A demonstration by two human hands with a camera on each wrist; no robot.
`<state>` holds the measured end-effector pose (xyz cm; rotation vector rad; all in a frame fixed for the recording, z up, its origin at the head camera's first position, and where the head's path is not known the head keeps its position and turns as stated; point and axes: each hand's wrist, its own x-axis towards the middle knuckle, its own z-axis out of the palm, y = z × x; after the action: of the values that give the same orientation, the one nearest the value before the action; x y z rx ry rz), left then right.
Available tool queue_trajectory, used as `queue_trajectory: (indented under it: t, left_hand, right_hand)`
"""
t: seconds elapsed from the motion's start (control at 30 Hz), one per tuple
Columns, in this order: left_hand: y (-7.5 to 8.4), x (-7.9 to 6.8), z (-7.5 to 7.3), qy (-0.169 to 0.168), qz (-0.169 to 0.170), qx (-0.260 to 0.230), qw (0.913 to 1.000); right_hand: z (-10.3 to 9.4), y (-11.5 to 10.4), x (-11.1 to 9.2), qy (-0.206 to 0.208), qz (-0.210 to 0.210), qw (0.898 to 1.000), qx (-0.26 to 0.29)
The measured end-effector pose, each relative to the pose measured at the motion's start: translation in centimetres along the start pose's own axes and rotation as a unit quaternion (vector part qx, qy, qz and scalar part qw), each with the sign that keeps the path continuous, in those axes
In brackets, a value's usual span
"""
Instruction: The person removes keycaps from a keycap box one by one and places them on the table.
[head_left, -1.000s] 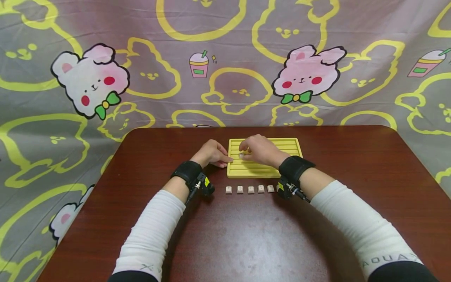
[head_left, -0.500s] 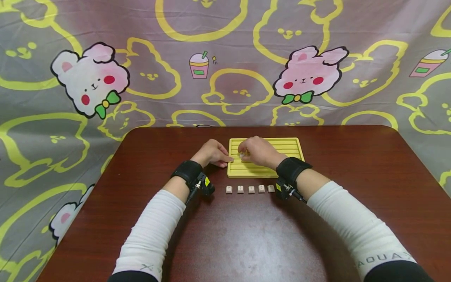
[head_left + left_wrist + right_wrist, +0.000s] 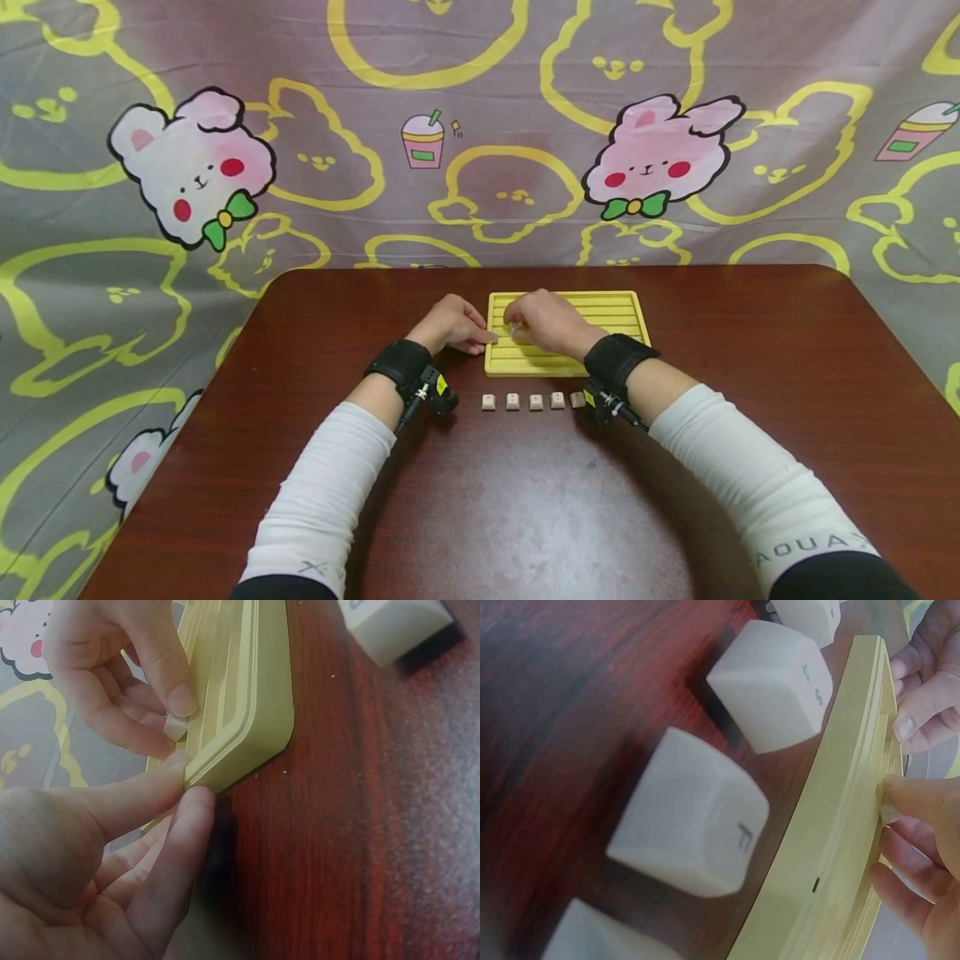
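Note:
A yellow slotted tray (image 3: 517, 367) lies near the far side of the table. My left hand (image 3: 453, 325) pinches its left edge between thumb and fingers. My right hand (image 3: 553, 323) is over the tray's left part and pinches a small pale keycap (image 3: 175, 727) at one of the slots. The keycap is mostly covered by the fingers, so I cannot tell whether it is seated in the slot. In front of the tray stands a row of pale keycaps (image 3: 536, 402); one in the right wrist view is a keycap marked F (image 3: 697, 817).
The brown table (image 3: 480, 500) reaches up to a patterned cloth backdrop (image 3: 495, 108). My right wrist camera (image 3: 600, 402) is beside the right end of the keycap row and partly hides it.
My right hand has shifted slightly left over the tray, still pinching the keycap. The right wrist camera now hides one keycap that showed earlier. My left hand stays on the tray edge.

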<state>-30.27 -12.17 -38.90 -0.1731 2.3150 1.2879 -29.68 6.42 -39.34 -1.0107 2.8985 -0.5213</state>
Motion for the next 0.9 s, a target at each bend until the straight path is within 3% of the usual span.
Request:
queue_trajectory:
  t: [0.9]
  left_hand:
    - [-0.17, -0.15, 0.12, 0.002, 0.011, -0.006, 0.9999]
  right_hand:
    - [0.09, -0.30, -0.09, 0.019, -0.014, 1.000, -0.007]
